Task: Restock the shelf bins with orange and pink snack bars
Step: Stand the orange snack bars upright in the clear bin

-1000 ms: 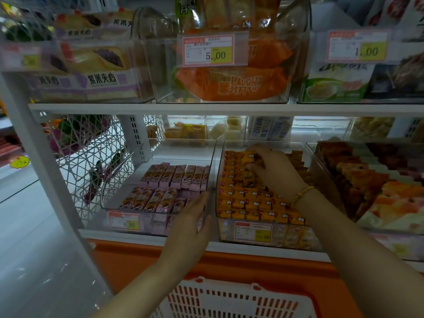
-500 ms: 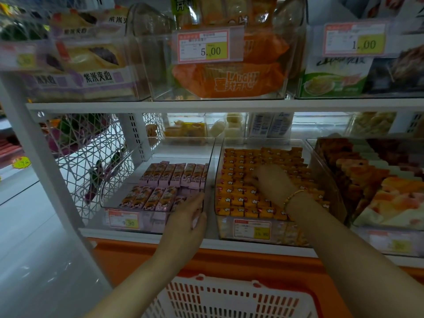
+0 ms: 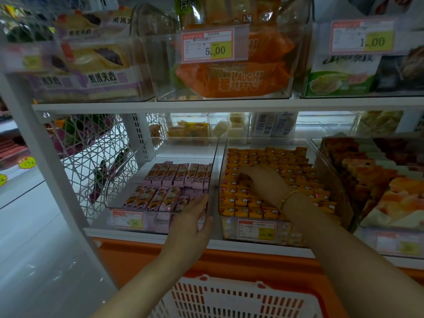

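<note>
Two clear bins stand side by side on the lower shelf. The left bin (image 3: pixel 119 180) holds two rows of pink snack bars (image 3: pixel 179 177). The right bin (image 3: pixel 330 180) is packed with orange snack bars (image 3: pixel 270 157). My left hand (image 3: pixel 190 221) rests against the front right corner of the pink bin, fingers fairly straight. My right hand (image 3: pixel 263 180) reaches into the orange bin with its fingers curled down among the bars; whether it pinches one is hidden. A gold bracelet (image 3: pixel 286 198) sits on that wrist.
A red and white plastic basket (image 3: pixel 229 299) sits below at the bottom edge. A further bin of orange cakes (image 3: pixel 367 180) stands at the right. The upper shelf (image 3: pixel 206 105) carries clear bins of packaged bread with price tags. White wire mesh (image 3: pixel 91 157) closes the shelf's left side.
My right hand has drawn back from the far rows of the orange bin toward its middle left. My left hand has closed in on the pink bin's front corner.
</note>
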Motion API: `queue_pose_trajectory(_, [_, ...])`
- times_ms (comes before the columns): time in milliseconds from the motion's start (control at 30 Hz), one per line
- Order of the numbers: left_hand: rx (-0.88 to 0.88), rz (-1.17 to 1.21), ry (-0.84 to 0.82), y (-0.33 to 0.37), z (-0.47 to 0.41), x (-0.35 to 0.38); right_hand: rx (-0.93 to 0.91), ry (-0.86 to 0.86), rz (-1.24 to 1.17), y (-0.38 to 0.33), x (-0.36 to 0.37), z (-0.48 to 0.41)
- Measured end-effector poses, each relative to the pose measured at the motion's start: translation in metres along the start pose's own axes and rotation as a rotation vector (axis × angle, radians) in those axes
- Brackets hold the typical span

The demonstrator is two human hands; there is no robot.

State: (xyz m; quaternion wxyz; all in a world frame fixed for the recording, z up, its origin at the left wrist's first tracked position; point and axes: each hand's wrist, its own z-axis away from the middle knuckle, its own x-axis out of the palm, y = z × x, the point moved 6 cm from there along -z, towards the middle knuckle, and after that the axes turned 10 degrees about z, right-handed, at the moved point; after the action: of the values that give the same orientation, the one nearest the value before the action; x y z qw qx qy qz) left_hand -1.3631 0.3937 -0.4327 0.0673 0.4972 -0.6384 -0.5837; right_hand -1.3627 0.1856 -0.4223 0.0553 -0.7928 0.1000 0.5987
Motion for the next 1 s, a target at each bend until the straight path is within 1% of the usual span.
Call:
queue_pose_trajectory(133, [-0.042, 0.027, -0.005, -0.004, 0.002, 0.001, -0.010, 0.058, 0.024, -0.001, -0.003, 0.005])
queue_pose_trajectory(233, [-0.073, 0.036, -0.001, -0.005, 0.005, 0.000, -0.028, 0.011, 0.021, -0.003, 0.000, 0.006])
queue_pose_trajectory(367, [-0.038, 0.043, -0.001, 0.006, 0.006, -0.001, -0.077, 0.009, 0.011, -0.007, -0.005, 0.008])
queue_pose_trajectory(567, [-0.015, 0.128, 0.032, 0.021, 0.009, -0.002, 0.001, 0.111, 0.044, -0.002, -0.010, 0.008])
queue_pose_trajectory(733, [-0.027, 0.099, 0.022, 0.015, 0.008, -0.001, 0.026, 0.136, 0.018, 0.000, -0.020, 0.009])
queue_pose_trajectory(800, [-0.037, 0.091, 0.023, 0.010, 0.008, -0.002, -0.017, 0.103, 0.036, -0.004, -0.021, 0.010])
queue_pose_trajectory(900, [-0.046, 0.082, 0.024, 0.008, 0.008, -0.002, -0.066, -0.009, 0.066, -0.010, -0.016, 0.011])
queue_pose_trajectory(1000, [-0.059, 0.092, 0.023, 0.007, 0.007, -0.002, -0.038, 0.002, -0.005, -0.008, -0.016, 0.009])
